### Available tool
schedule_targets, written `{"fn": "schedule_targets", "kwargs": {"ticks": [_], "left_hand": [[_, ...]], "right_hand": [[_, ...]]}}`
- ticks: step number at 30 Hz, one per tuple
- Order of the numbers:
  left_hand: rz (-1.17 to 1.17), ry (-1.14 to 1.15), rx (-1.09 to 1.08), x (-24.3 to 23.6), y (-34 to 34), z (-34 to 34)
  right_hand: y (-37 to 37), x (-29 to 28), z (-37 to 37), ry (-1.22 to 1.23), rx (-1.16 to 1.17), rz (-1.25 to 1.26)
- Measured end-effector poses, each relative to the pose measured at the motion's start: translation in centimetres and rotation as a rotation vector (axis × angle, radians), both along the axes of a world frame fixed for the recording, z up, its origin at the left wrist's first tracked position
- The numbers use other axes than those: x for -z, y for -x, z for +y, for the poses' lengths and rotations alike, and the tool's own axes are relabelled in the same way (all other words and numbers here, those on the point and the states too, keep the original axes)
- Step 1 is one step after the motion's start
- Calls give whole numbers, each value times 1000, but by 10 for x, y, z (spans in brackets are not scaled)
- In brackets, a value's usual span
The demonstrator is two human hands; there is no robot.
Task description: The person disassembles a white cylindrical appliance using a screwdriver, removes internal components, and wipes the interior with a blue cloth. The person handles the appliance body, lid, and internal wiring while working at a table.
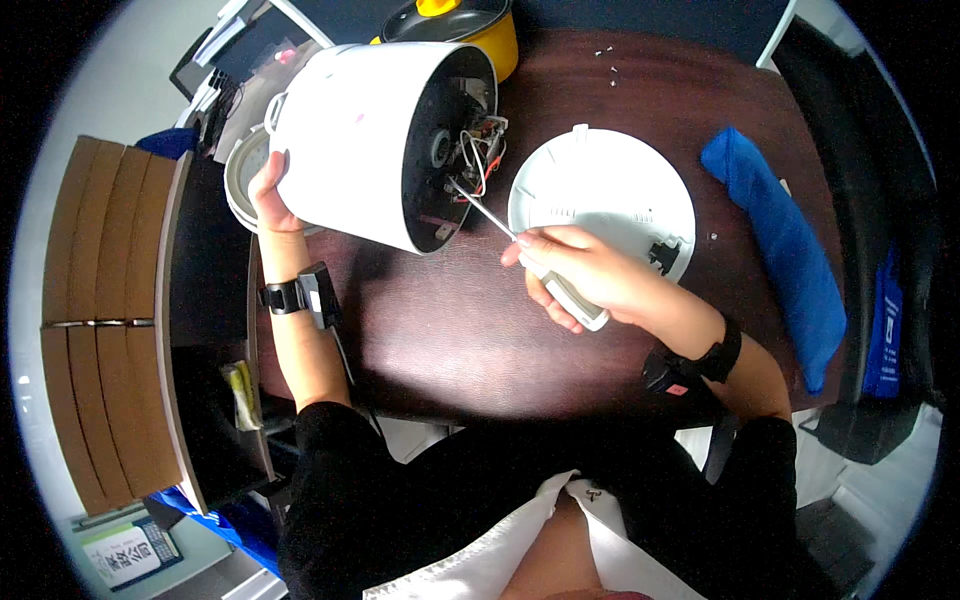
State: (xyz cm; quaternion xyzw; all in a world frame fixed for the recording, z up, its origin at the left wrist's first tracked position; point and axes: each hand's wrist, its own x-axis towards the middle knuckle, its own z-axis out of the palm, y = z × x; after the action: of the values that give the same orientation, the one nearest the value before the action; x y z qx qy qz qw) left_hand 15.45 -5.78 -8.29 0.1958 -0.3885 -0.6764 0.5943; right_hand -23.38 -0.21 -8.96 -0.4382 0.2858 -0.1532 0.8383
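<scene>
My left hand (pixel 275 200) is wrapped round the side of a white cylindrical appliance (pixel 345 140), which lies tipped on its side with its open bottom facing right. Wires and metal parts (pixel 483 155) show inside that dark opening. My right hand (pixel 565 270) grips the pale handle of a screwdriver, whose metal shaft (pixel 488 212) reaches into the opening, among the lower wires; what exactly its tip touches is too small to tell. A round white plate (pixel 590 180) with a small black part (pixel 664 255) lies under and beside my right hand.
A yellow pot (pixel 490 50) stands behind the appliance. Several small screws (pixel 612 70) lie at the back of the dark wooden table (pixel 400 350). A blue cloth (pixel 770 250) lies at the right. Another white round piece (pixel 243 180) is behind my left hand, near cardboard panels (pixel 100 240).
</scene>
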Motion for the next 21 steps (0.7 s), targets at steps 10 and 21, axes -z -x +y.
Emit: {"fn": "schedule_targets", "kwargs": {"ticks": [10,21], "left_hand": [[-27,-27,1,-3,5,-3],[-105,-23,-88,-2,10,0]], "right_hand": [[-10,25,7,-191,-28,-174],[-14,31,8,-218,-75,-185]]}}
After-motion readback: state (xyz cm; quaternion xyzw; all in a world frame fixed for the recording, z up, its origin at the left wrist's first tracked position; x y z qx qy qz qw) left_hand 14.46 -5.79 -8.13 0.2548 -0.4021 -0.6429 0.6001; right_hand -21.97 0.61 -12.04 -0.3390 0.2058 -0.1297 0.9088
